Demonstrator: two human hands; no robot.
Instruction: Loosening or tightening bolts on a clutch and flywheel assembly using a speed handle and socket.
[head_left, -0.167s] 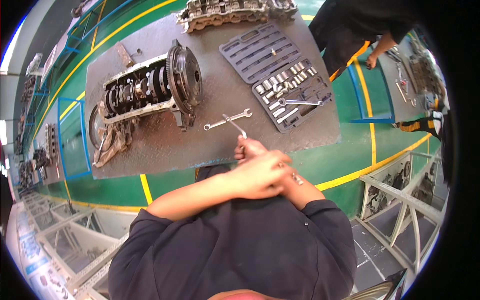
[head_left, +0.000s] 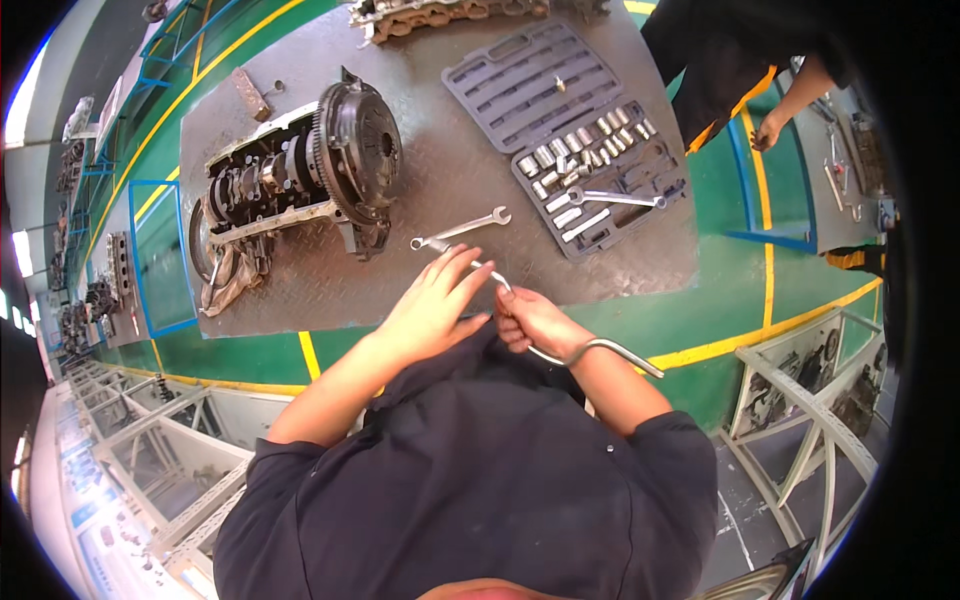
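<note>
My right hand [head_left: 530, 318] grips a long bent metal bar tool [head_left: 600, 348] whose far end [head_left: 430, 243] points toward the steel plate. My left hand [head_left: 432, 305] lies over the tool's front part, fingers stretched and touching it. A combination wrench [head_left: 465, 226] lies on the plate just beyond the tool's tip. An engine block with a flywheel [head_left: 300, 180] sits on the plate at the left. An open grey socket case [head_left: 570, 140] with sockets and a ratchet lies at the right.
The checkered steel plate [head_left: 440, 290] rests on a green floor with yellow lines. Another person in dark clothes [head_left: 740, 70] stands at the upper right, a hand near a second bench. More engine parts [head_left: 440, 15] lie at the plate's far edge. Metal racks stand at the left and lower right.
My left hand has opened and slid forward along the tool. The bent bar now shows clearly behind my right wrist.
</note>
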